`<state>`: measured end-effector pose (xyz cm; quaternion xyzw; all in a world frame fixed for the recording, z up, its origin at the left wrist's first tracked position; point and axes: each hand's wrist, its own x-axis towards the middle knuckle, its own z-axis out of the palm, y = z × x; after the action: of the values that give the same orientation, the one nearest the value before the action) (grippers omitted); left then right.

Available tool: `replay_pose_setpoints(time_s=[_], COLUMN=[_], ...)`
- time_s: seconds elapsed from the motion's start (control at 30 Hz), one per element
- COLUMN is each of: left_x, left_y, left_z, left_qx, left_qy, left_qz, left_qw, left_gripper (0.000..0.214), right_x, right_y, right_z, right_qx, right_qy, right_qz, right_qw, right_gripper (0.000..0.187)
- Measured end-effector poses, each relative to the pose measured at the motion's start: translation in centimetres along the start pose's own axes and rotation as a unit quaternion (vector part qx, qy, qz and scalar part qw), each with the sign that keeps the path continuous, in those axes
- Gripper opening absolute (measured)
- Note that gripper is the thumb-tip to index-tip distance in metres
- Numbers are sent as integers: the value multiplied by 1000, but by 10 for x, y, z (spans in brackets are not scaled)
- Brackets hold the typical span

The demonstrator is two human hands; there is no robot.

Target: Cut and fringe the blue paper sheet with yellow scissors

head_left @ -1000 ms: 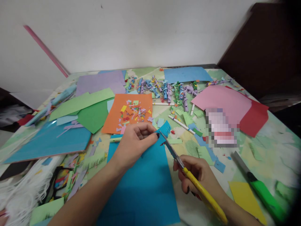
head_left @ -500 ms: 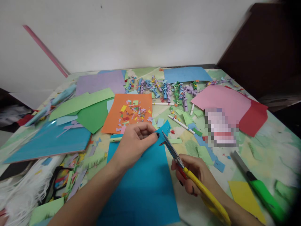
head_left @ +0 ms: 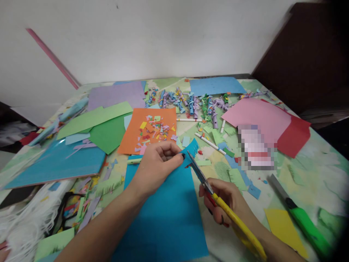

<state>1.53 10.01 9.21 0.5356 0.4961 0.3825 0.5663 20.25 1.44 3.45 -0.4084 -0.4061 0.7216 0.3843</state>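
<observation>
My left hand [head_left: 155, 165] is closed, pinching the far right corner of a blue paper sheet [head_left: 166, 214] that lies in front of me. That corner is lifted and its edge is cut into a short fringe [head_left: 191, 147]. My right hand [head_left: 229, 202] is wrapped round yellow-handled scissors [head_left: 218, 198]. Their blades point up and left, with the tips at the fringed edge beside my left thumb.
An orange sheet [head_left: 133, 136] bears several small coloured scraps. Green [head_left: 107, 133], purple [head_left: 117, 94], pink [head_left: 256, 114], red [head_left: 296, 138] and blue [head_left: 215, 86] sheets lie around. Rolled paper pieces [head_left: 193, 103] and markers [head_left: 209, 143] sit behind. A green-handled cutter [head_left: 300, 214] lies at the right.
The scissors have shifted slightly along the fringed edge and my right hand has tightened a little. My left hand holds the corner as before.
</observation>
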Motion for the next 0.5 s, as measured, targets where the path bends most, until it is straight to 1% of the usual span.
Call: replay_pose_setpoints(time_s=[0.13, 0.33, 0.5], left_x=[0, -1, 0], left_y=[2, 2, 1], left_z=[0, 0, -1], left_qx=[-5, -8, -8], left_qy=[1, 1, -1], left_qz=[-4, -2, -2], left_qw=[1000, 1000, 1000], left_gripper=[10, 9, 9], right_x=[0, 1, 1], right_y=[-1, -1, -2], right_z=[0, 0, 2], right_qx=[-18, -19, -13], right_qy=[2, 4, 12], right_qz=[3, -10, -1], right_qw=[1000, 1000, 1000], right_gripper=[35, 33, 40])
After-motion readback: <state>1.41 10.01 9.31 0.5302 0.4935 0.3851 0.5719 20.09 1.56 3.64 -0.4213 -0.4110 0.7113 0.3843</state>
